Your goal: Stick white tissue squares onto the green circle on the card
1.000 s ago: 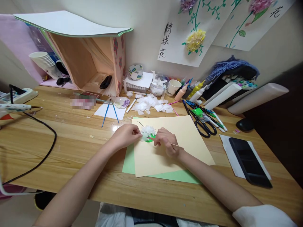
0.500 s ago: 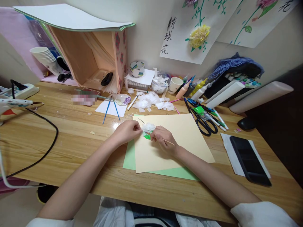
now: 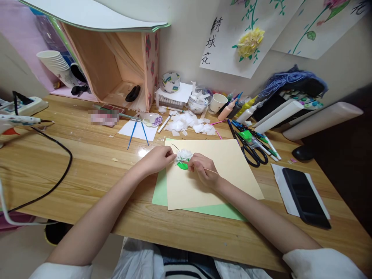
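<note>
A white paper flower [image 3: 183, 155] with a bright green leaf [image 3: 182, 166] below it lies on the cream sheet [image 3: 221, 166], near its upper left corner. At the flower's left edge, my left hand [image 3: 158, 159] is closed in a pinch, its fingertips touching the white paper. My right hand [image 3: 203, 168], just right of the leaf, is closed around a thin wooden stick [image 3: 211, 171]. The stick's back end points right, and its front end reaches toward the flower's lower side. A green sheet [image 3: 160, 190] sticks out from under the cream one. A short dark line is drawn above the flower.
Behind the sheets lie white paper scraps [image 3: 186, 122], two blue brushes [image 3: 132, 135] and paint bottles [image 3: 227, 110]. Black scissors [image 3: 251, 153] and pens are to the right, beside a black tray [image 3: 305, 197]. A glue gun [image 3: 20, 119] with its cable is at left.
The view has shifted slightly. My right hand has drawn a little back from the flower with the stick, and more of the green leaf shows. My left hand keeps its pinch.
</note>
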`<state>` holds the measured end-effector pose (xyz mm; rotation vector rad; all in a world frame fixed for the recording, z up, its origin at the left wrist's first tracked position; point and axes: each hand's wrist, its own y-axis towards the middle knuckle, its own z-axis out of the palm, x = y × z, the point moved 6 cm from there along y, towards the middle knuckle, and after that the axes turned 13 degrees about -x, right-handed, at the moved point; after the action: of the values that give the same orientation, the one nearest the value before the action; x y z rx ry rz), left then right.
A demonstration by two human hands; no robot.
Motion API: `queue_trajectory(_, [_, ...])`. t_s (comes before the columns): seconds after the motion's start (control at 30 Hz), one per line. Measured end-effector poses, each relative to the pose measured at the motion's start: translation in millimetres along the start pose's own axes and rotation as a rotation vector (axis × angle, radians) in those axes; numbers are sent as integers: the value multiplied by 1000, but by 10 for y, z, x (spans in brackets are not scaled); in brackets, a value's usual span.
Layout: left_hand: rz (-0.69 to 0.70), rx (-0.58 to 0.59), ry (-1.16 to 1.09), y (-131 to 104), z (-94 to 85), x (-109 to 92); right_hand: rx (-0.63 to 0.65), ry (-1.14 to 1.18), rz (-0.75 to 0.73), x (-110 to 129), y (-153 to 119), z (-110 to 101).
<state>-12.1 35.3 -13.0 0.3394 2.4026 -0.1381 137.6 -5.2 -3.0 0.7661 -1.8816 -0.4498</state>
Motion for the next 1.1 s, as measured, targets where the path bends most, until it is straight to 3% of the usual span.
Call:
queue_trajectory(0.4, [50,193,-133,-57,71,-34,-16,51,-81,71,-14,-25])
queue_trajectory(0.6, [17,63,-40,-12,28,6,14,5,-57,64,3,1])
queue_trajectory(0.97, [-3,22,-36,17,36,20,22,-88,-65,42,-2,29])
queue_trajectory(1.1, [2,-3,-2,35,22,24,-11,-74,69,0,34,45])
